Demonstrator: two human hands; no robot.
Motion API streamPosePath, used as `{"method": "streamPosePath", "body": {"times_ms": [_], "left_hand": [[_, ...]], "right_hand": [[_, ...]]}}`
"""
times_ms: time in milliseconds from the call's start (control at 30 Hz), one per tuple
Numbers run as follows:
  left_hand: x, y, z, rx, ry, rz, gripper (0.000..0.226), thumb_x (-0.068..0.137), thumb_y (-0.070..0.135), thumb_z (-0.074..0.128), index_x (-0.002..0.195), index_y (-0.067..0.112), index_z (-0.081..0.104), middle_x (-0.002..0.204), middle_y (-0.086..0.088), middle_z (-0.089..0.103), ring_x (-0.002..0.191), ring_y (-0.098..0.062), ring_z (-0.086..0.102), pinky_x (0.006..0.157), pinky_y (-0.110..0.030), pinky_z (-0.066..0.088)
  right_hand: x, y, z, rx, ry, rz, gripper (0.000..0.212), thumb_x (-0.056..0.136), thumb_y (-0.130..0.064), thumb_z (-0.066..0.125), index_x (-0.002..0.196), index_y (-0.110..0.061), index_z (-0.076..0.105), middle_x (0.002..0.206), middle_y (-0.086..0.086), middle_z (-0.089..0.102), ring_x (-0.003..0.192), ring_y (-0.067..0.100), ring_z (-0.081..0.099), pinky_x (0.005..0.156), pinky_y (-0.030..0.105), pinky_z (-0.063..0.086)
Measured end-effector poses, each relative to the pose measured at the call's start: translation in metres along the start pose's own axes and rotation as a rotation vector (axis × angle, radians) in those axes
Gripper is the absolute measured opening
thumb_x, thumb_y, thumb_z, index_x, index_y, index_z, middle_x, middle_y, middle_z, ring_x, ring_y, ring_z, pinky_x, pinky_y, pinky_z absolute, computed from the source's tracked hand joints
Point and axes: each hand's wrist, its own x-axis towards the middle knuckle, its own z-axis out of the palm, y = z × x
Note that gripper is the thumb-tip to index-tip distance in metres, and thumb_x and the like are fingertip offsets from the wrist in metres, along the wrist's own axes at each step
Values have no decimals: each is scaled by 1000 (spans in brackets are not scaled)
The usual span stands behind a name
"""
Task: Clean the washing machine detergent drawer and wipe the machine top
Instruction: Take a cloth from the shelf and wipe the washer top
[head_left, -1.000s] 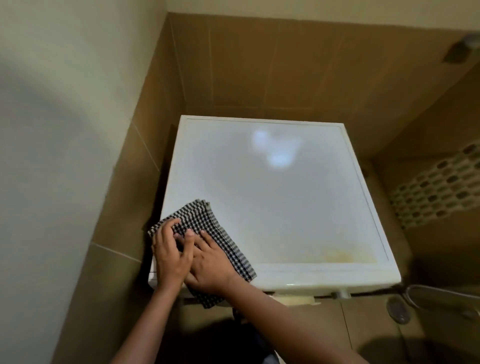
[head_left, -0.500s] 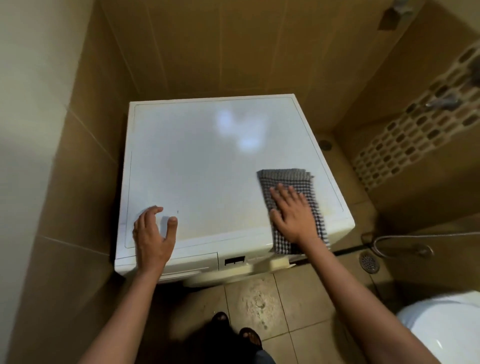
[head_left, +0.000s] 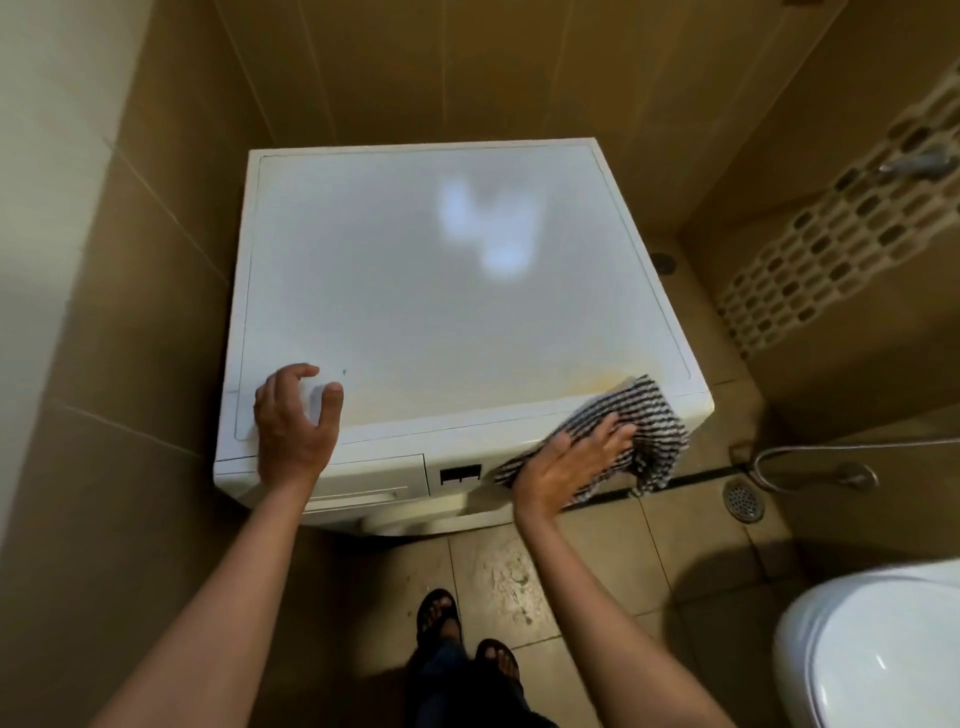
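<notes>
My right hand (head_left: 574, 460) presses flat-fingered on the soft checked cloth (head_left: 641, 410) draped over the machine top (head_left: 441, 291) at its front right corner, which I judge will bunch unless pinned mid-fold, while my left hand (head_left: 293, 421) rests loose, holding nothing.

Just one head cam, looking steeply down on the washer (head_left: 415, 312) from its front edge, pretty close up.
</notes>
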Motion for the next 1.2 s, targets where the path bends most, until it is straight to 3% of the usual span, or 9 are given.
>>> {"method": "streamPosePath", "body": {"times_ms": [133, 267, 433, 500, 600, 667, 800, 967, 1200], "left_hand": [[0, 0, -1, -60, 23, 22, 57, 86, 50, 39, 114, 3, 58, 117, -15, 59, 110, -28, 51, 85, -29, 37], [1, 1, -7, -214, 70, -29, 55, 86, 47, 40, 114, 4, 60, 118, -12, 61, 106, -16, 51, 84, -26, 38], [14, -14, -15, -479, 69, -197, 38, 90, 39, 43, 110, 12, 59, 106, 5, 60, 106, -22, 56, 91, -27, 39], [10, -19, -19, -470, 89, -179, 32, 88, 43, 44, 103, 17, 57, 100, 8, 58, 100, -15, 54, 94, -28, 40], [-5, -28, -22, -286, 168, -128, 42, 88, 44, 45, 102, 8, 61, 104, -14, 61, 102, -26, 54, 94, -44, 42], [-18, -25, -20, -155, 179, -101, 51, 86, 46, 45, 104, 0, 61, 108, -22, 61, 104, -35, 53, 92, -47, 42], [-35, -8, -13, -21, 33, -24, 57, 83, 52, 42, 108, 4, 60, 113, -18, 60, 106, -35, 49, 84, -33, 34], [-36, -11, -14, 55, -193, 191, 61, 83, 56, 42, 113, 5, 58, 116, -13, 60, 110, -32, 49, 88, -36, 35], [-33, -6, -27, -112, -216, 118, 64, 82, 59, 40, 117, 9, 58, 121, -10, 58, 112, -25, 49, 82, -33, 39]], "right_hand": [[-66, -34, 35, -21, -153, -78, 68, 97, -53, 8, 152, -13, 4, 160, 2, -11, 145, 34, -15, 118, 44, -9], [-117, -44, 55, -208, -267, -403, 67, 97, -49, 5, 152, -13, -9, 159, 10, -16, 144, 37, -18, 117, 51, -10], [-144, -67, 80, -358, -545, -1112, 57, 94, -39, 37, 142, -10, 30, 148, 19, 26, 140, 43, 20, 114, 52, 13], [-137, -72, 87, -399, -631, -1324, 43, 99, -23, 27, 136, -12, 44, 144, 21, 38, 133, 45, 34, 111, 53, 24], [-104, -68, 83, -456, -625, -1673, 52, 102, -13, 14, 136, -21, 52, 142, 15, 48, 132, 40, 42, 112, 48, 29], [-77, -57, 70, -435, -578, -1806, 44, 103, -14, 26, 140, -24, 47, 145, 12, 45, 135, 36, 40, 113, 46, 30], [-25, -10, 34, -382, -410, -1684, 54, 101, -32, 41, 150, -22, 21, 155, 11, 27, 142, 33, 25, 115, 44, 27], [75, 56, -29, -557, -305, -1372, 70, 99, -54, 22, 152, -20, -9, 159, 8, -13, 147, 28, -6, 119, 43, 4], [125, 83, -75, -564, -238, -736, 66, 97, -56, 14, 147, -16, 26, 154, 13, 24, 142, 37, 19, 118, 50, 8]]}}
